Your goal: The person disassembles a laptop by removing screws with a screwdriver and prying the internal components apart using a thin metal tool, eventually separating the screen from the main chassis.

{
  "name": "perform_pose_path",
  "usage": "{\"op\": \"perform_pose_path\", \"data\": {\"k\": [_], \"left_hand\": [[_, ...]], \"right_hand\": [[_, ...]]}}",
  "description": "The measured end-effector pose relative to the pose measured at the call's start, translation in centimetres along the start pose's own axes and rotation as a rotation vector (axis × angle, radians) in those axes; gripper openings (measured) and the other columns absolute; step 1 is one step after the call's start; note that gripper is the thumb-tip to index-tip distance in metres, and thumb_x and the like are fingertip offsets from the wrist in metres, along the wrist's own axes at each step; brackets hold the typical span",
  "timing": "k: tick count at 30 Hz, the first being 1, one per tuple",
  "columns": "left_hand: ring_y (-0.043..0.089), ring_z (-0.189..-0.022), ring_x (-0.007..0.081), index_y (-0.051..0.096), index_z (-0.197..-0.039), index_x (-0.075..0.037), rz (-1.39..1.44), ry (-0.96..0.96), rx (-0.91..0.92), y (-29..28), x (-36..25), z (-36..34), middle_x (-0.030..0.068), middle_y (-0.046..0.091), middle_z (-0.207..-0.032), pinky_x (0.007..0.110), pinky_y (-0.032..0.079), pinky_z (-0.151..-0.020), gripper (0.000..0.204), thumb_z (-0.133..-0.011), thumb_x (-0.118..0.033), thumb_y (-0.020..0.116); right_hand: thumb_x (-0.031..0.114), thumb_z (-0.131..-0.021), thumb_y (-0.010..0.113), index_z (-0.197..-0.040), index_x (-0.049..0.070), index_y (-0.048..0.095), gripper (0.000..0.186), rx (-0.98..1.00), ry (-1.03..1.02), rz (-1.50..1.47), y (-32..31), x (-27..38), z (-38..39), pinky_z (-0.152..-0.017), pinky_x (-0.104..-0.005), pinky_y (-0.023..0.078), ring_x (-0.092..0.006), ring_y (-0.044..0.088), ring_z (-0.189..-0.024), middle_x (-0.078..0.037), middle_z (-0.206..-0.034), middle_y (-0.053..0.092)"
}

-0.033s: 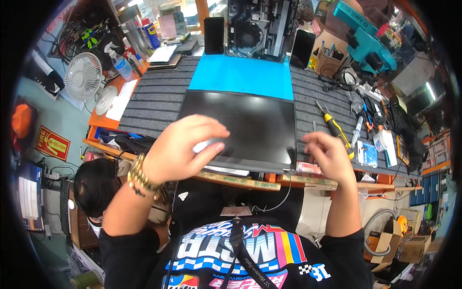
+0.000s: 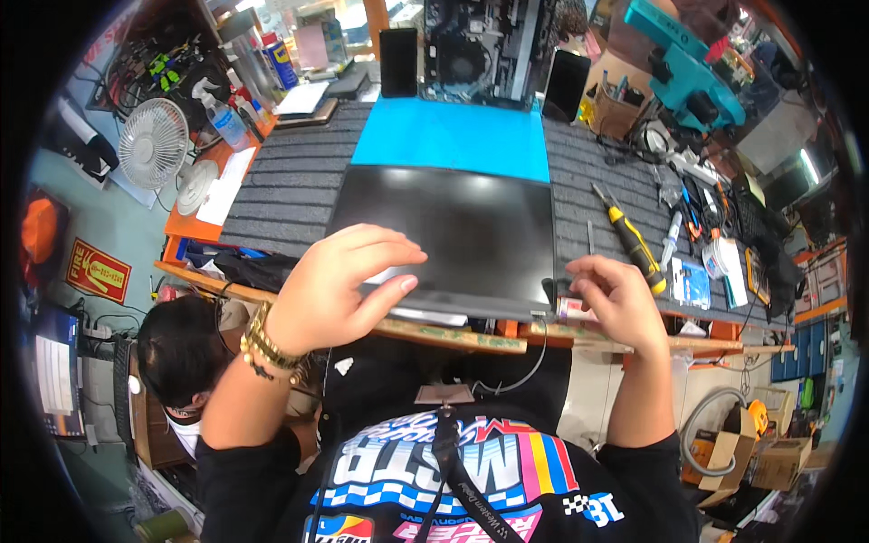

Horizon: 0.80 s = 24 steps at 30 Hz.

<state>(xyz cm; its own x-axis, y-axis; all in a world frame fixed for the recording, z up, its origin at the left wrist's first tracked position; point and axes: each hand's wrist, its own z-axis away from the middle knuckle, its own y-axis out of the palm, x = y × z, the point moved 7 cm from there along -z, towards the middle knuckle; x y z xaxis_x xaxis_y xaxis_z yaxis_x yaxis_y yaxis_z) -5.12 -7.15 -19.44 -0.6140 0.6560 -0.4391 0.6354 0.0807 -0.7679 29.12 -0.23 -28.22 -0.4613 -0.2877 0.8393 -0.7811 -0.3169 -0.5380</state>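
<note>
A dark laptop screen panel (image 2: 462, 231) lies flat on the bench in front of me, its far edge on a blue mat (image 2: 448, 136). My left hand (image 2: 358, 281) is over the panel's front left part, thumb and fingers apart, with nothing in it. Whether its fingertips touch the surface cannot be made out. Off the panel's front right corner is my right hand (image 2: 615, 299), fingers loosely bent and spread, and no held thing shows. A thin cable (image 2: 543, 362) hangs below the panel's front edge.
An opened laptop base (image 2: 484, 54) stands upright behind the mat, with dark phone-like slabs (image 2: 398, 63) on both sides. To the right lie a yellow-black screwdriver (image 2: 634, 244), a syringe (image 2: 672, 240) and cables. A fan (image 2: 154, 145) is at left; another person's head (image 2: 186, 348) shows lower left.
Both hands are slightly lower in the picture, and my right fingers are a little more bent. The panel appears unmoved on the mat.
</note>
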Motion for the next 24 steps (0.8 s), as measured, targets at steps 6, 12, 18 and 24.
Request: {"op": "perform_pose_path", "data": {"k": [6, 12, 18, 24], "left_hand": [[0.071, -0.102, 0.0313, 0.081, -0.116, -0.007, -0.112, -0.08, 0.014, 6.8, -0.7, 3.7, 0.009, 0.076, -0.108, 0.043, 0.055, -0.092, 0.031, -0.088, -0.013, 0.091], [0.066, -0.098, 0.0249, 0.082, -0.112, -0.012, -0.238, 0.0, 0.011, 9.2, 0.6, 3.7, 0.001, 0.067, -0.099, 0.042, 0.05, -0.085, 0.024, -0.089, -0.015, 0.088], [0.067, -0.094, 0.0265, 0.08, -0.107, -0.009, -0.182, 0.113, -0.026, 9.5, 0.7, 3.5, 0.0036, 0.069, -0.1, 0.041, 0.053, -0.084, 0.02, -0.088, -0.011, 0.088], [0.069, -0.09, 0.0295, 0.081, -0.107, -0.003, -0.111, 0.128, -0.075, 9.7, 1.2, 3.7, 0.0074, 0.073, -0.099, 0.042, 0.057, -0.082, 0.023, -0.085, -0.004, 0.089]], "right_hand": [[0.001, -0.094, 0.082, -0.111, 0.001, 0.078, 0.017, -0.104, -0.144, 0.132, 4.0, 0.6, 4.5, -0.065, -0.0319, 0.05, -0.0166, 0.061, -0.07, -0.006, -0.088, 0.066], [0.007, -0.097, 0.083, -0.101, 0.002, 0.078, 0.008, -0.165, -0.171, 0.164, 5.0, -0.2, 4.0, -0.066, -0.0385, 0.05, -0.0257, 0.062, -0.072, -0.01, -0.084, 0.064], [0.003, -0.096, 0.083, -0.099, 0.0, 0.077, 0.007, -0.159, -0.16, 0.099, 5.1, -0.6, 3.7, -0.066, -0.0362, 0.049, -0.0225, 0.062, -0.07, -0.01, -0.082, 0.065], [0.001, -0.095, 0.083, -0.097, -0.001, 0.078, 0.006, -0.192, -0.193, 0.068, 5.2, -0.5, 3.4, -0.065, -0.035, 0.049, -0.0217, 0.062, -0.068, -0.011, -0.082, 0.067]]}}
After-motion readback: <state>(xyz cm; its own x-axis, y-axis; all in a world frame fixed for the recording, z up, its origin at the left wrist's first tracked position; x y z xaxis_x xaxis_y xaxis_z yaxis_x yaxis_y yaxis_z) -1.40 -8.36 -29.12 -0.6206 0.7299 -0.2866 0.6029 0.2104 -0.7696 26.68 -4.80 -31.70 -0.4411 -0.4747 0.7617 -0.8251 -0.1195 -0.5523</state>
